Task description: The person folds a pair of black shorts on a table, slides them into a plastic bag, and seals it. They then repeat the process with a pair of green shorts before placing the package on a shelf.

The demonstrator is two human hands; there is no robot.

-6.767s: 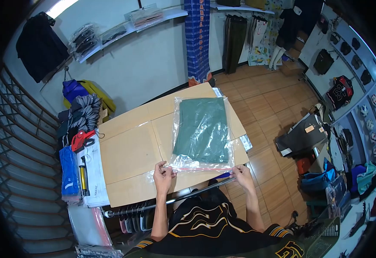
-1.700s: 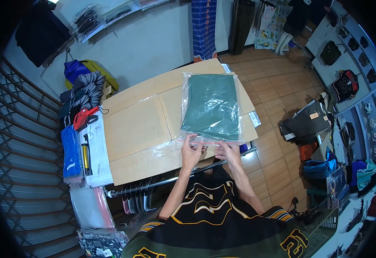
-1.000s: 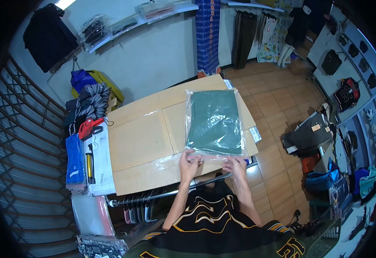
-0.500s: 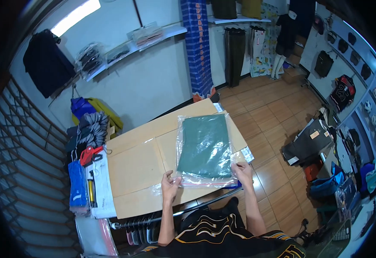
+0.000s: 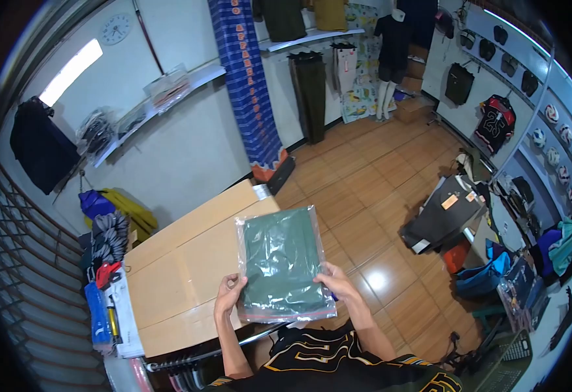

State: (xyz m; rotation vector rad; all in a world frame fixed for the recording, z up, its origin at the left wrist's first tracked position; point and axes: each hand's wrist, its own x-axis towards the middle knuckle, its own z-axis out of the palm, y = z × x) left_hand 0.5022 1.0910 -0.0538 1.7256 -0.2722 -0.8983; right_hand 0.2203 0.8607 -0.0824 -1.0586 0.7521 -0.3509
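Note:
A folded dark green garment [image 5: 282, 261] lies flat inside a clear plastic bag [image 5: 292, 316], whose pink-red seal strip runs along the edge nearest me. My left hand [image 5: 229, 291] grips the bag's left side, thumb and fingers pinched at its edge. On the opposite side my right hand [image 5: 338, 283] holds the bag, with its thumb over the top. Behind the bag is a cardboard-covered table [image 5: 181, 274]; the bag overlaps its right edge and seems raised from it.
At the table's left end are a red tool [image 5: 107, 275], a yellow-barrelled pump [image 5: 113, 321] and a blue packet [image 5: 98, 313]. Hangers [image 5: 184, 375] hang from a rail below the front edge. Rightward, a dark grey stack [image 5: 444, 212] stands beyond the tiled floor [image 5: 364, 196].
Both hands have shifted up along the bag's sides from its near corners. The bag has come off the cardboard toward me. My view has turned rightward.

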